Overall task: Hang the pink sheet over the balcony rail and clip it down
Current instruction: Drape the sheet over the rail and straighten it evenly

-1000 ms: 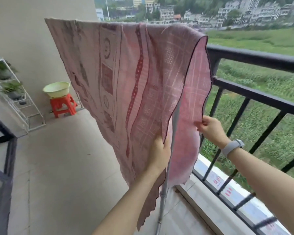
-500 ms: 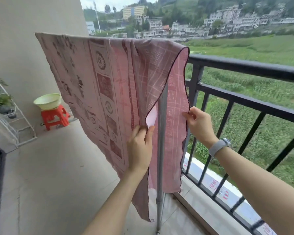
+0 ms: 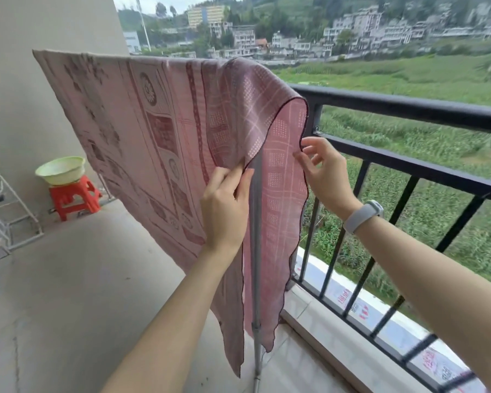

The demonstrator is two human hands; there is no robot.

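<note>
- Beside the black balcony rail, in the head view, the pink sheet hangs draped over a high bar, a grey pole standing between its two layers
- Left hand pinches the front layer's edge
- Right hand pinches the back layer's dark hem

Counted: one pink sheet, two hands, left and right, one red stool, one basin, apparently one wristband.
</note>
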